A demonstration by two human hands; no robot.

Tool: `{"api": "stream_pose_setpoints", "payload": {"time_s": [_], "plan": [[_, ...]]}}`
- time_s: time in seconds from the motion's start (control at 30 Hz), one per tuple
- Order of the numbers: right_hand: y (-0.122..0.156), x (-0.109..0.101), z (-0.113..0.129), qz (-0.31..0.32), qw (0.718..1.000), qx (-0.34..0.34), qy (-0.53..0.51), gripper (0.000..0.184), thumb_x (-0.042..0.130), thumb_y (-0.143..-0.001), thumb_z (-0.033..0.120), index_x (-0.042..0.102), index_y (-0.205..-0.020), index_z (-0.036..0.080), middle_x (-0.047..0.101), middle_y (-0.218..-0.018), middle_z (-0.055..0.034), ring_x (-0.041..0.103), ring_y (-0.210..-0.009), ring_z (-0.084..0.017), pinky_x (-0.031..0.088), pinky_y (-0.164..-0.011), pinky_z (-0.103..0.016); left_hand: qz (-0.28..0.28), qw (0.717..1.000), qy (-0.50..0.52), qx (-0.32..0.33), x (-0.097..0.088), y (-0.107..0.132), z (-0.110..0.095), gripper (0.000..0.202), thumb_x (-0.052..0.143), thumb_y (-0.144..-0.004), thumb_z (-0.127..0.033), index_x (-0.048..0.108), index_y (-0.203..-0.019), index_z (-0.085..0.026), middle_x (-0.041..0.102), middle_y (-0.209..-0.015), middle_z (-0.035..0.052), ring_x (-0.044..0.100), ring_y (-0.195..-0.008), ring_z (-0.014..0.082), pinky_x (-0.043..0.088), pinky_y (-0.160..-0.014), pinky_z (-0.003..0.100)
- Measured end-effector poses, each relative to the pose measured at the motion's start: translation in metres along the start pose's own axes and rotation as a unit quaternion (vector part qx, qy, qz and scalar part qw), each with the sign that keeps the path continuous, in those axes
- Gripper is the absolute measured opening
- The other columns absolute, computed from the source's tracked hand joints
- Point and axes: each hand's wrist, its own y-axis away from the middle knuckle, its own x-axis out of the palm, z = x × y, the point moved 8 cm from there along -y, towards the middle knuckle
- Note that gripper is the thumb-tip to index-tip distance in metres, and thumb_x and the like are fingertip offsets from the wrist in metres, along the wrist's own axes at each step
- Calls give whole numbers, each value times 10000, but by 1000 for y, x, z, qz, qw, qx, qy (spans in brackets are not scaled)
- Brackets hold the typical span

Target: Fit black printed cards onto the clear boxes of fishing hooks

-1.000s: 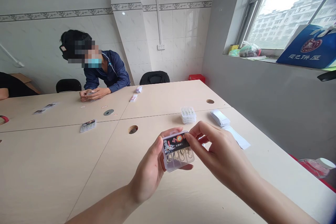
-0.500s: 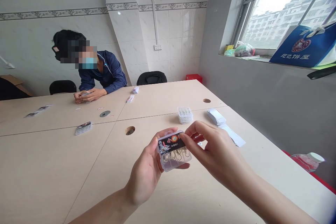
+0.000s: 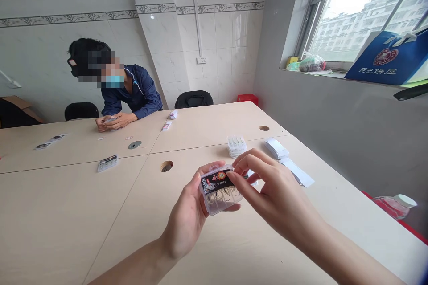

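Note:
A small clear plastic box (image 3: 220, 195) with a black printed label and metal hooks inside sits in my left hand (image 3: 185, 216). My left fingers cradle it from below and along its left side. My right hand (image 3: 270, 185) pinches its upper edge, the thumb and fingertips on the lid and label. The box is held above the pale wooden table (image 3: 76, 205), touching nothing else. Part of its far corner is hidden by my right fingers.
A stack of clear boxes (image 3: 236, 147) and white paper slips (image 3: 277, 148) lie beyond my hands. A cable hole (image 3: 166, 166) is close by. A seated person (image 3: 130, 91) handles something small at the far table edge. A plastic bottle (image 3: 396, 206) stands off the right edge.
The box has tilted slightly in my hands, and my right fingers have shifted higher along its top edge. The view has barely moved since the previous frame.

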Motion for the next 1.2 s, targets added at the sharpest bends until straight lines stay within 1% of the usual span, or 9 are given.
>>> {"api": "stream_pose_setpoints", "payload": {"time_s": [0.1,0.2,0.33,0.43,0.6,0.73,0.8,1.0,1.2], "plan": [[0,2,0,6,1000,2,-7,185,554,-922,306,555,-760,216,597,-863,-20,592,-645,-138,420,-439,-254,-2,1000,-7,0,-1,1,0,441,290,-991,-440,569,-1262,-232,611,-1283,101,544,-1201,310,538,-888,475],[-1,1,2,-6,1000,-9,8,161,592,-898,271,545,-752,219,589,-855,-12,574,-643,-137,420,-455,-258,-15,1000,-21,5,-3,1,-2,419,303,-993,-434,582,-1242,-244,596,-1314,77,547,-1198,288,543,-883,428],[0,0,5,-15,1000,-24,2,162,581,-904,243,534,-751,220,585,-833,-3,539,-639,-127,395,-450,-246,-27,999,-27,1,-4,0,-3,415,307,-997,-439,563,-1265,-252,611,-1304,65,555,-1196,269,523,-905,400],[3,5,7,10,999,-23,-39,144,563,-922,244,543,-780,225,616,-791,11,550,-644,-126,393,-462,-240,-26,1000,-13,-2,-3,0,-3,419,320,-994,-447,548,-1285,-248,633,-1284,68,555,-1206,267,501,-923,392],[9,14,13,54,990,-24,-126,142,506,-966,243,517,-824,234,658,-789,34,602,-718,-134,445,-559,-240,-20,1000,12,-14,-4,0,1,436,315,-998,-440,517,-1328,-237,644,-1286,76,539,-1246,273,426,-999,411],[14,17,16,61,992,-20,-110,189,468,-977,227,443,-790,240,600,-729,44,537,-631,-135,401,-521,-253,-2,1000,17,-22,-2,1,3,433,300,-1006,-432,510,-1342,-259,675,-1245,62,540,-1251,264,365,-1054,433],[17,17,18,65,992,-21,-107,192,454,-981,220,426,-792,239,594,-726,36,546,-637,-143,421,-535,-259,9,999,21,-26,-1,1,3,431,295,-1008,-434,512,-1344,-274,679,-1239,52,540,-1251,260,341,-1075,441],[19,11,34,57,993,-67,-80,120,455,-968,176,487,-863,224,657,-851,-23,630,-742,-174,515,-654,-298,10,1000,11,-11,-3,2,1,447,302,-1006,-439,517,-1354,-259,651,-1283,59,493,-1288,266,335,-1078,446],[24,9,40,30,995,-75,-61,99,461,-952,165,502,-882,222,658,-849,-22,648,-754,-182,544,-709,-324,13,1000,-16,0,-3,4,-1,461,290,-1001,-468,524,-1349,-276,656,-1269,56,485,-1291,280,299,-1087,457]]}}
